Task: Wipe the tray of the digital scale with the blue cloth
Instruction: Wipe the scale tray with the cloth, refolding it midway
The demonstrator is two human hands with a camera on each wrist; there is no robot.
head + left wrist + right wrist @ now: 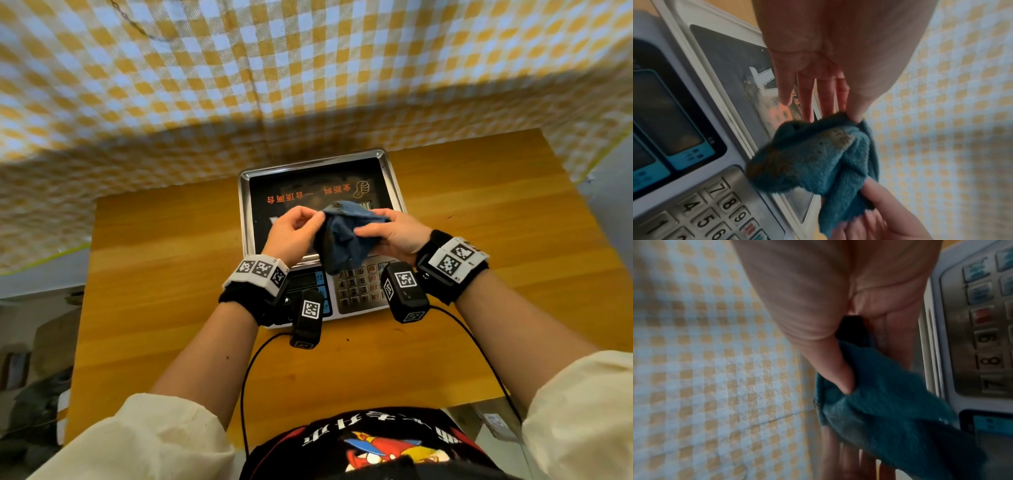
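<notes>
The digital scale stands in the middle of a wooden table, and its steel tray (245,205) carries a dark film with red print. Both hands hold the crumpled blue cloth (342,240) just above the near half of the tray. My left hand (317,219) pinches the cloth's upper left edge between thumb and fingers. My right hand (370,228) grips the other side, thumb pressed into the folds. In the left wrist view the cloth (818,154) shows a brownish soiled patch, with the tray (725,65) behind it. In the right wrist view the cloth (879,394) hangs from the right hand (844,386).
The scale's keypad (359,287) and display (308,284) face me below the cloth. A yellow-and-white checked fabric (308,68) hangs behind and beside the table (154,274). Black cables (246,377) run from the wrist cameras toward my body.
</notes>
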